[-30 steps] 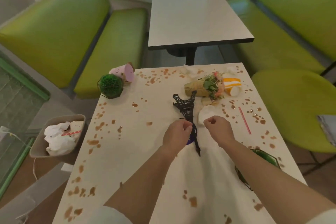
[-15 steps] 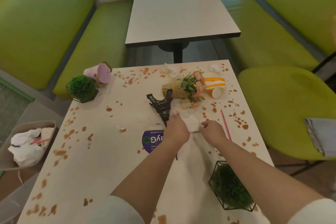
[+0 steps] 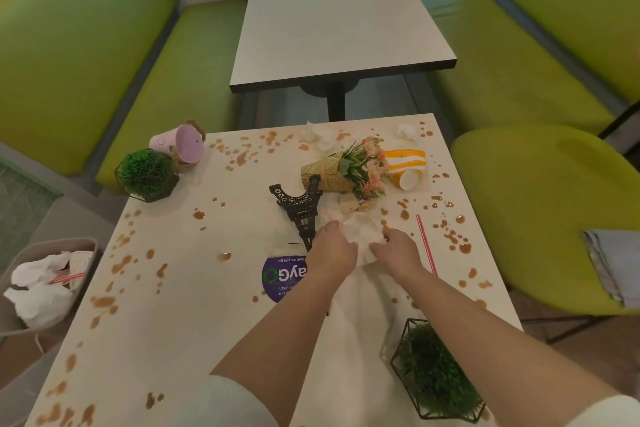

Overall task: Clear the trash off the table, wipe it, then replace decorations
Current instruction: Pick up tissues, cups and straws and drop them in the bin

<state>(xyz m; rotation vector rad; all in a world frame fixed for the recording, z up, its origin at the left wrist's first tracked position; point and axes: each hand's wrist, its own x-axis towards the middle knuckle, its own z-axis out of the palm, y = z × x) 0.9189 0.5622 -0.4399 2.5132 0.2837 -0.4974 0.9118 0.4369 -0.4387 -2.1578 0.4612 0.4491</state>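
A crumpled white napkin (image 3: 360, 236) sits near the middle of the surface (image 3: 194, 305), creased and bunched, held between both hands. The left hand (image 3: 334, 250) curls its fingers over the napkin's left edge and the right hand (image 3: 394, 250) pinches its right side; the lower part of the napkin is hidden behind the hands. Just left of the napkin lies a black tower model (image 3: 299, 208) on its side, its tip covered by the left hand. A round purple sticker (image 3: 282, 279) is partly hidden by the left forearm. Beyond the napkin lie a wrapped flower bouquet (image 3: 349, 172), a tipped orange-striped cup (image 3: 407, 166), and more wadded tissues (image 3: 318, 135) at the far edge. A red straw (image 3: 425, 243) lies to the right. Brown spills (image 3: 117, 263) dot the surface. A green plant ball (image 3: 147, 173) and a tipped pink pot (image 3: 180, 144) sit at the far left corner; another plant ball (image 3: 436, 378) stands near the right forearm. A bin (image 3: 20, 253) with white paper stands to the left, cut off by the edge
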